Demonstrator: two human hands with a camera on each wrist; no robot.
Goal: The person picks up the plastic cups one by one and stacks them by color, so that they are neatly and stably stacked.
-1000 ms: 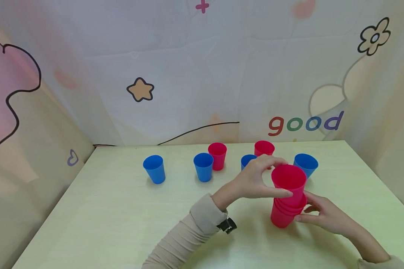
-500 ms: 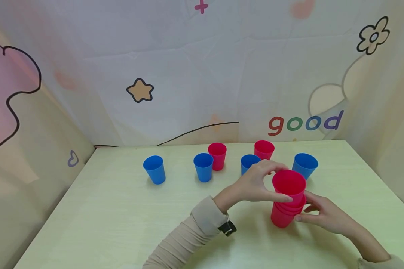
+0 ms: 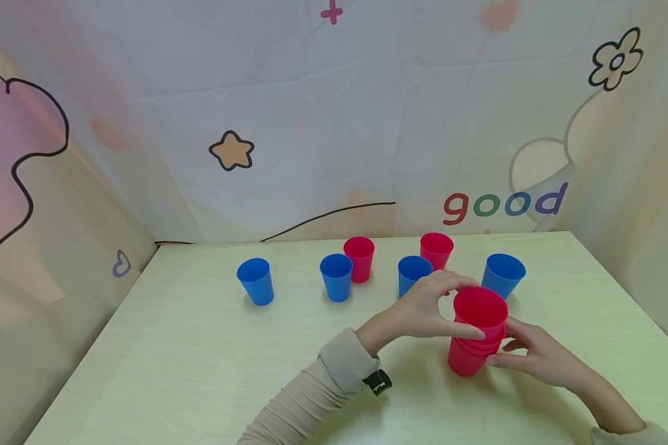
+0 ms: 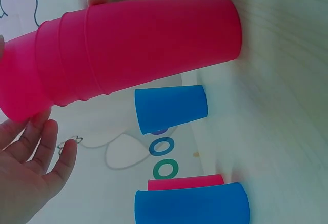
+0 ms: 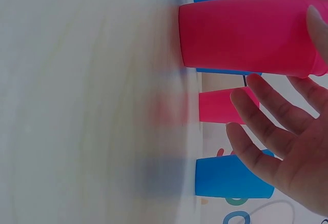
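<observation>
On the right side of the head view stands a stack of red cups (image 3: 464, 360), upright on the table. The topmost red cup (image 3: 480, 307) is nested in it, with its upper part standing out. My left hand (image 3: 423, 309) holds that cup from the left, thumb on the near side and fingers at the far rim. Lower down, my right hand (image 3: 542, 358) grips the stack from the right, its thumb near the stacked rims. In the left wrist view, several rims (image 4: 61, 60) show along the stack. Parts of my left fingers are hidden behind the cup.
Behind the hands, blue cups stand at the far right (image 3: 503, 275), near my left wrist (image 3: 414, 275), in the middle (image 3: 336, 278) and at left (image 3: 256, 281). Two single red cups (image 3: 360, 259) (image 3: 436, 249) stand further back, close to the printed cloth backdrop (image 3: 312, 154).
My left hand has lowered the topmost red cup deeper into the stack, so less of it stands out. My right hand has stayed in place on the stack.
</observation>
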